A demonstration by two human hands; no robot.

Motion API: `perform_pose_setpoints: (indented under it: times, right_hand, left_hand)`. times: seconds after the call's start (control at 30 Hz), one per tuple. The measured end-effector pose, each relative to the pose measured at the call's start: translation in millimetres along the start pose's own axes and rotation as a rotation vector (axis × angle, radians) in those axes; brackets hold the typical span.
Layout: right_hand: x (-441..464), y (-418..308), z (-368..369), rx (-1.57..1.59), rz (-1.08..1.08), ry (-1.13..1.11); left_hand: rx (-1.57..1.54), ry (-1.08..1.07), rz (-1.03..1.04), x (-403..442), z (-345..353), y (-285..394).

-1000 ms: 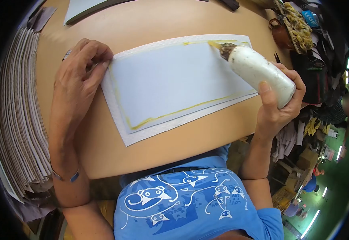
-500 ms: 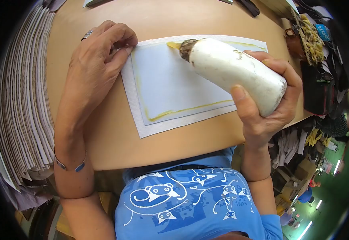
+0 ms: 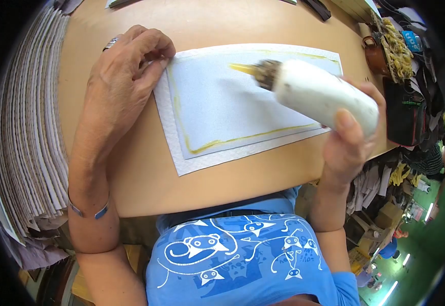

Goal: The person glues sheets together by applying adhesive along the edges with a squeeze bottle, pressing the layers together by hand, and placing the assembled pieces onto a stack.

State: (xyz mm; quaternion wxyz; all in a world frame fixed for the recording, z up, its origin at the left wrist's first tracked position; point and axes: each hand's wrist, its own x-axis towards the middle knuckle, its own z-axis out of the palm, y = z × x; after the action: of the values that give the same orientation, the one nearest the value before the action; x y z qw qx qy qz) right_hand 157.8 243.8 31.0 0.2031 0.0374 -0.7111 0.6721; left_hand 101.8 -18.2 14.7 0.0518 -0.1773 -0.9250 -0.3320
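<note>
In my right hand (image 3: 352,135) is a white glue bottle (image 3: 324,92), tilted with its yellow nozzle pointing left above the sheets. The bottle is slightly blurred, and its neck is crusted dark. Below it a pale blue-white sheet (image 3: 222,112) lies on a slightly larger white textured sheet (image 3: 181,167). A yellow glue line (image 3: 232,140) runs along the edges of the upper sheet. My left hand (image 3: 131,69) pinches or presses the sheets' upper left corner with thumb and fingers together; the fingertips partly hide the corner.
The sheets rest on a tan table (image 3: 146,188). A tall stack of layered sheets (image 3: 31,122) stands along the left. At the right edge are a brown container (image 3: 373,50), yellow stringy material (image 3: 395,48) and a dark bag (image 3: 406,115). A dark strip (image 3: 318,9) lies at the back.
My right hand has moved the glue bottle to the right and slightly down, so the nozzle has left the sheet's top edge. My left hand has stayed at the corner.
</note>
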Motion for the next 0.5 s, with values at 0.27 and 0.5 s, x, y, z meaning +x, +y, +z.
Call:
perform_pose_setpoints:
  times: [0.27,0.5]
  right_hand:
    - [-25,-19,-39,-0.51,-0.28,0.04]
    - [-41,-26,-28,-0.507,-0.323,-0.205]
  left_hand:
    - [0.005,-0.026,0.0,-2,-4,-5]
    - [-0.02,-0.047,-0.067,0,-8,0]
